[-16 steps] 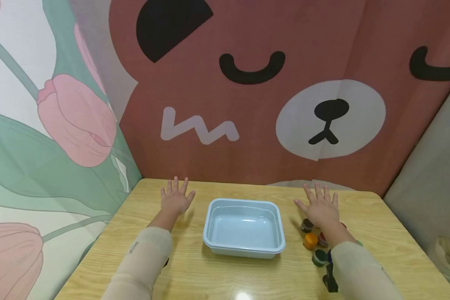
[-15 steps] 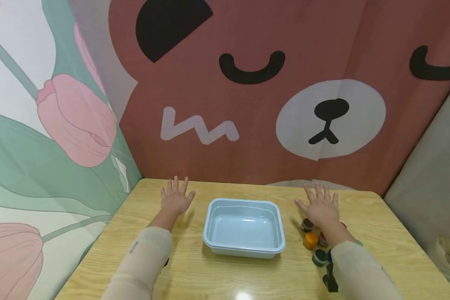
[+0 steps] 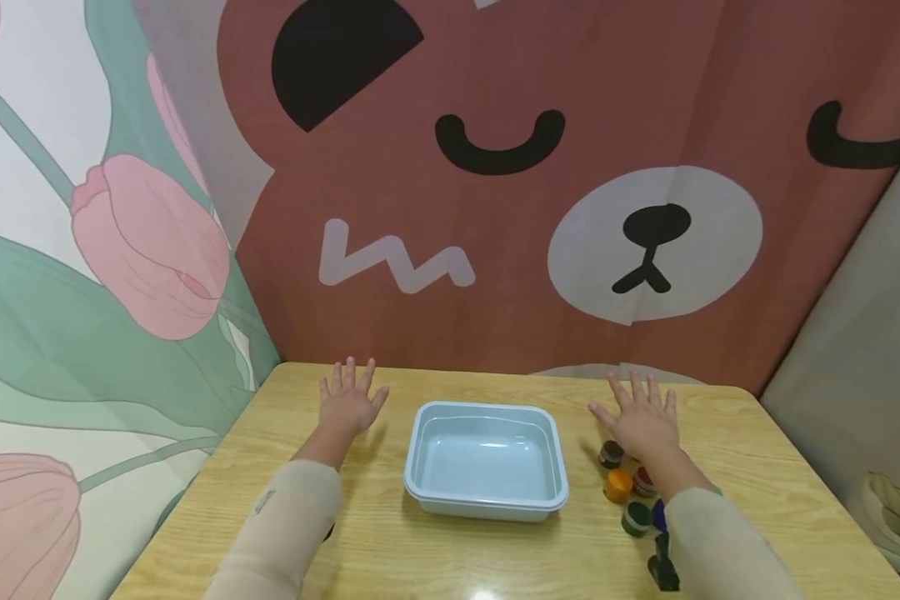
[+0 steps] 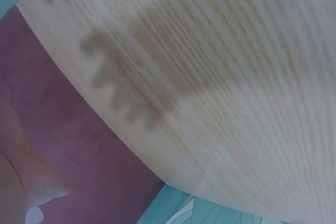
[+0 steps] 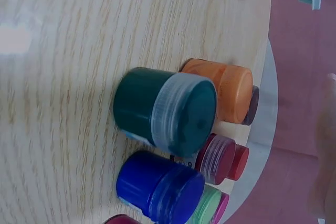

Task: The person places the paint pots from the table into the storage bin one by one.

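Both hands are held over the table with fingers spread and nothing in them. My left hand [image 3: 347,408] is left of a pale blue plastic tub [image 3: 487,504], and its shadow falls on the wood in the left wrist view. To the tub's right, my right hand [image 3: 645,425] is above a group of small paint jars. Among them are a dark green jar [image 5: 137,103], a blue jar [image 5: 142,177], an orange jar [image 5: 233,93] and a dark red jar [image 5: 216,158]. A dark jar [image 3: 611,454] stands closest to the right fingers. The right forearm hides part of the group.
The light wood table [image 3: 390,567] meets a curtain [image 3: 390,325] with a bear print at its back edge. A small black object [image 3: 663,567] lies beside the right sleeve. Past the table's right side is a pale container [image 3: 888,517].
The head view has tilted up slightly, so the scene sits a little lower. Both hands keep their spread pose, and the tub and jars stay in place.
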{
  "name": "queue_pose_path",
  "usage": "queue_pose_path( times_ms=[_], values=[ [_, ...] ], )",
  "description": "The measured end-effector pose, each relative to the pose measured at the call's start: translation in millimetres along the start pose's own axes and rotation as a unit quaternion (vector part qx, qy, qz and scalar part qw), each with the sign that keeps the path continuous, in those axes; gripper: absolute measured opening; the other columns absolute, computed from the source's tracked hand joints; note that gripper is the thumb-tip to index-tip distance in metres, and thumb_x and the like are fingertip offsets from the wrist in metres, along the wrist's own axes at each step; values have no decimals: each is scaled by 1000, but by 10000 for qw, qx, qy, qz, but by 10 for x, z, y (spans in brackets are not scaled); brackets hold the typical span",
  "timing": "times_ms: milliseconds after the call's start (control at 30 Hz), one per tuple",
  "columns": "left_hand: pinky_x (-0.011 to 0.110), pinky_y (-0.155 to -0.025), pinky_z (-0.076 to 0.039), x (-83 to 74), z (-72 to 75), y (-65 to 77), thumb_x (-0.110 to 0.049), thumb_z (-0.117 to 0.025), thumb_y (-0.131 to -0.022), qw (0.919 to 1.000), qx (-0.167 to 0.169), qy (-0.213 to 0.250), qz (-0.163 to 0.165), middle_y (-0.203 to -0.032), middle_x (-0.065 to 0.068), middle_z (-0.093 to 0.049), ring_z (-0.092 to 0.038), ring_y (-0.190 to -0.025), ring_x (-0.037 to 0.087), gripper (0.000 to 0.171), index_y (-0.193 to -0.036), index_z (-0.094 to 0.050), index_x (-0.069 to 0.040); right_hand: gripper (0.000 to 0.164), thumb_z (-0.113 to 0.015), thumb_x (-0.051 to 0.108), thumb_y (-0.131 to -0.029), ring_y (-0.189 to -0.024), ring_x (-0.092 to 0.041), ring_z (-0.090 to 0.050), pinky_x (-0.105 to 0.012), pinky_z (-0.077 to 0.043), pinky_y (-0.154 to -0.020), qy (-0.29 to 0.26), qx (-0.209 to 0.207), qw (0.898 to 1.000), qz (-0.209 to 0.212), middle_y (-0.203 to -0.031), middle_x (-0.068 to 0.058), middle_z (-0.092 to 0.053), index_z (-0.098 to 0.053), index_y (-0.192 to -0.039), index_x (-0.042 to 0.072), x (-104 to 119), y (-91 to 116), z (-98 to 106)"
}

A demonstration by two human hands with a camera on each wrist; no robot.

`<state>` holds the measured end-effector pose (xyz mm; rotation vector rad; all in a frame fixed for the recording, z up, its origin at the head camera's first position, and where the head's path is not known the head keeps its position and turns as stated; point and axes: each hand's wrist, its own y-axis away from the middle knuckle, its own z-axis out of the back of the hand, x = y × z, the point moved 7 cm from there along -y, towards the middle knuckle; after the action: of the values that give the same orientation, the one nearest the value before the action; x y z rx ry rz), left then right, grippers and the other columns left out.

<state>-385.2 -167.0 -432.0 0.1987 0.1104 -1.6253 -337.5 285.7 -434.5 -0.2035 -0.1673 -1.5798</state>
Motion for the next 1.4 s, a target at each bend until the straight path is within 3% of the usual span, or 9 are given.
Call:
queue_pose_path(
  times_ms=[233, 400, 600, 700, 833, 1033, 1233, 1367, 1400],
  values=[
    [68, -119, -1, 0, -97, 74, -55, -22, -103, 9976, 50, 679, -75, -164, 23, 7, 7, -150, 47, 70, -159, -3, -17, 90, -27, 72, -95, -144, -57, -2, -73, 5, -114, -220, -357, 9990, 128, -157, -36, -7, -21, -155, 6, -98, 159, 70],
    [69, -118, -4, -90, -155, 180, -50, -22, -105, 9852, 116, 1700, -207, -162, 27, 6, 6, -148, 50, 70, -158, -1, -11, 80, -36, 60, -100, -141, -58, -12, -74, -8, -113, -550, -682, 9960, 167, -153, -40, -15, -30, -150, -2, -251, 336, 123],
    [69, -117, -3, -199, -247, 320, -44, -27, -106, 9508, 160, 3068, -412, -161, 30, 5, 5, -147, 52, 70, -157, 1, -5, 70, -35, 49, -104, -133, -62, -22, -78, -20, -103, -1080, -990, 9892, -30, -148, -42, -23, -34, -146, -7, -524, 597, 150],
    [68, -117, -1, -232, -316, 402, -44, -29, -106, 9348, 263, 3517, -423, -161, 28, 5, 3, -148, 50, 71, -157, 2, -6, 66, -36, 45, -104, -128, -63, -27, -79, -26, -98, -1267, -1097, 9858, -135, -145, -43, -27, -36, -144, -8, -663, 726, 127],
    [65, -119, -6, -273, -374, 507, -49, -30, -105, 9220, 248, 3847, -362, -163, 24, 0, -4, -149, 47, 74, -158, 1, -8, 60, -38, 40, -105, -122, -62, -36, -77, -34, -93, -1388, -1191, 9826, -310, -141, -42, -34, -39, -140, -9, -829, 910, 86],
    [64, -119, -13, -344, -466, 640, -49, -33, -104, 9042, 226, 4257, -249, -163, 20, -11, -15, -148, 45, 72, -158, -6, -10, 63, -36, 41, -105, -118, -58, -39, -71, -42, -87, -1636, -974, 9786, -782, -138, -41, -35, -37, -141, -10, -1050, 1139, 8],
    [62, -118, -20, -448, -555, 769, -36, -36, -106, 8760, 360, 4792, -404, -161, 27, -13, -17, -148, 46, 67, -157, -7, -4, 66, -41, 42, -103, -116, -52, -44, -63, -46, -88, -2213, -852, 9638, -1218, -136, -40, -37, -39, -140, -13, -1158, 1312, -131],
    [59, -121, -15, -521, -565, 829, -29, -36, -106, 8538, 427, 5169, -441, -162, 25, -11, -12, -150, 43, 64, -157, -7, -4, 76, -43, 51, -100, -122, -49, -42, -59, -47, -94, -2697, -388, 9462, -1743, -142, -36, -33, -35, -144, -11, -1191, 1359, -293],
    [58, -121, -14, -536, -569, 837, -28, -36, -106, 8494, 430, 5240, -449, -162, 25, -11, -11, -150, 42, 63, -157, -7, -4, 78, -44, 53, -99, -123, -47, -42, -51, -51, -94, -2805, -289, 9414, -1851, -144, -35, -31, -34, -145, -10, -1195, 1365, -328]
  ],
)
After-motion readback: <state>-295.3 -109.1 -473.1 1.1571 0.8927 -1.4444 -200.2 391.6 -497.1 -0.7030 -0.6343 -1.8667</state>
